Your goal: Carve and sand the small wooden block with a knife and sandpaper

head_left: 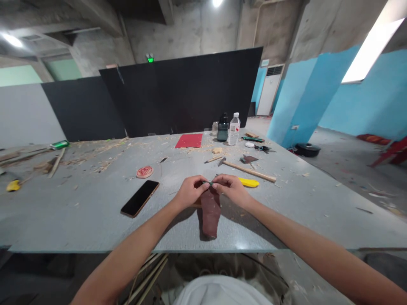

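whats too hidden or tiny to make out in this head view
All in the head view:
Small green piece: full shape, mostly covered by the fingers of the left hand and right hand.
Yellow tool: its left part, partly hidden by the right hand.
Red-marked disc: fine detail of its design, too small.
Red object on the floor: cut off by the right edge.

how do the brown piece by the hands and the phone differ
Color: the brown piece is dull reddish brown; the phone has a black screen.
Outline: the brown piece has uneven, curving edges; the phone is a neat rectangle.
Handling: the left hand and right hand are at the brown piece's far end; neither touches the phone.
Both are longer than wide.
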`<state>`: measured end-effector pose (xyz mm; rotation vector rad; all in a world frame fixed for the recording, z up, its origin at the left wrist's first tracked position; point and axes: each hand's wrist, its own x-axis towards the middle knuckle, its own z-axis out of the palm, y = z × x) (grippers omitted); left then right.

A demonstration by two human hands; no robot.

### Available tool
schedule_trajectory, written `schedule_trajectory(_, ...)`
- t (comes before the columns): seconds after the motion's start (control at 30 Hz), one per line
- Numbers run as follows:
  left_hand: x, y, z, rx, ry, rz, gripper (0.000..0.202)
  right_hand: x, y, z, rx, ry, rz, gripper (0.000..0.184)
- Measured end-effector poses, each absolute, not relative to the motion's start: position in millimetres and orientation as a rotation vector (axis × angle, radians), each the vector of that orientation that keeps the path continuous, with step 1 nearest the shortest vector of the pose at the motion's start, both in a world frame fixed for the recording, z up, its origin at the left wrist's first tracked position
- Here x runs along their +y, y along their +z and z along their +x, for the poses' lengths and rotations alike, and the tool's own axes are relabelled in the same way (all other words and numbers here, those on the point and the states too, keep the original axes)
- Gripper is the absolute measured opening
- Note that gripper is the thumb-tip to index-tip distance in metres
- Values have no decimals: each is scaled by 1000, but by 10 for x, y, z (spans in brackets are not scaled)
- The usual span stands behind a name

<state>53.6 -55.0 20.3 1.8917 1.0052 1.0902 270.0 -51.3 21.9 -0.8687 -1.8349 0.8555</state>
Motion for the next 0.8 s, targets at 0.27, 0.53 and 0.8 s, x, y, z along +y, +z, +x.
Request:
schedule_trajectory(0.27, -545, 137, 580, 958, 1047, 1886, 29, -540, 175, 2729, -1798, 729, -916, 11)
schedule_trajectory(0.53, -580, 225, 548, 1001, 1128, 1933, 23, -551, 217, 2711, -1789, 820, -891, 19)
schedule_trajectory(0.8, -585, 206, 565, 951, 1123, 1914, 24, -472, 155, 2729, -1727, 935, -889, 25)
